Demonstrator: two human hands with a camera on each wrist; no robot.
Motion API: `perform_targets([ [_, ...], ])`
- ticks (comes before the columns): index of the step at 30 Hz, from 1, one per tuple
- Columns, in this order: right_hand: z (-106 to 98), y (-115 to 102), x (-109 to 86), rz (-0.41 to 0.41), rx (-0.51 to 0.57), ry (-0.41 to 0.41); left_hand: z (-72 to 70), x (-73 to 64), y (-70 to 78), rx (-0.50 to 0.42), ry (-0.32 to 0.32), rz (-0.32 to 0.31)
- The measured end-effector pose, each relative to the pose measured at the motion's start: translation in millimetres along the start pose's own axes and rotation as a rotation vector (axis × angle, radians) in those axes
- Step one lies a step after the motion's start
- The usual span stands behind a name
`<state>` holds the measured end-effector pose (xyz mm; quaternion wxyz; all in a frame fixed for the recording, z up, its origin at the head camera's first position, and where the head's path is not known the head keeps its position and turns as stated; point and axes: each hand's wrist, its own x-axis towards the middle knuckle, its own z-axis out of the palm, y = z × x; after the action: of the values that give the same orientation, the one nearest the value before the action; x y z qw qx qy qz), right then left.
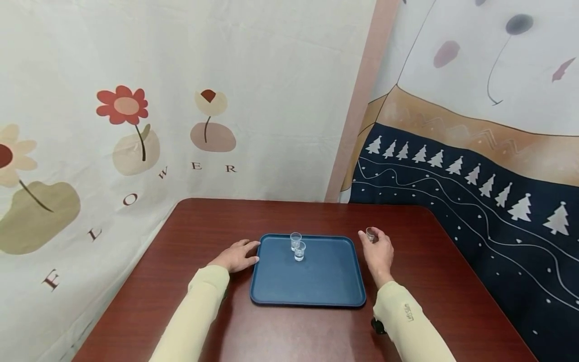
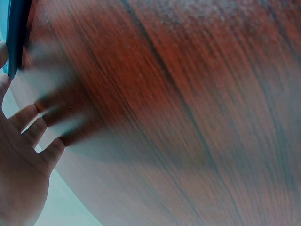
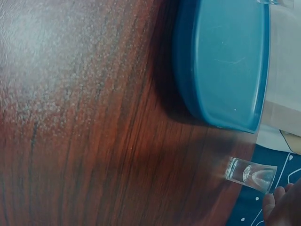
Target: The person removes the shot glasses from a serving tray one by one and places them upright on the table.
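My left hand (image 1: pixel 235 255) is at the left edge of the blue tray (image 1: pixel 316 289), fingers spread and fingertips against its rim. In the left wrist view, two fingertips reach the tray's edge (image 2: pixel 18 37) while the other fingers spread over the table. On the tray, two small clear glasses stand upright close together, a rear glass (image 1: pixel 295 236) and a front glass (image 1: pixel 300 254), toward the far side. My right hand (image 1: pixel 380 251) pinches a third shot glass (image 1: pixel 370 234) beyond the tray's right edge; in the right wrist view this shot glass (image 3: pixel 251 174) is upright, fingertips near its rim.
A reddish-brown wooden table (image 1: pixel 217 311) carries the tray. Behind it hangs a pale cloth (image 1: pixel 280 125) printed with flowers and letters. To the right is a dark blue cloth (image 1: pixel 452 221) with white trees, close to the table's edge.
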<state>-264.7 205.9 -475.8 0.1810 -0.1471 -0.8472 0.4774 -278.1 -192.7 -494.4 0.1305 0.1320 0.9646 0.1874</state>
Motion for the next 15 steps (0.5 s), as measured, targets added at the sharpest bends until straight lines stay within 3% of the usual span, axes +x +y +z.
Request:
perform_targets([
  [5,4,-1,-2.0,-0.033,0.014,0.007,-0.7,0.8,0.8,0.001,-0.001,0.0],
  [11,18,-8,-9.6,-0.182,-0.013,-0.009,-0.5,0.8,0.9,-0.006,-0.009,0.0],
  [15,31,-14,-16.7,-0.217,0.002,-0.052,-0.8,1.4,0.9,-0.006,-0.002,0.0],
])
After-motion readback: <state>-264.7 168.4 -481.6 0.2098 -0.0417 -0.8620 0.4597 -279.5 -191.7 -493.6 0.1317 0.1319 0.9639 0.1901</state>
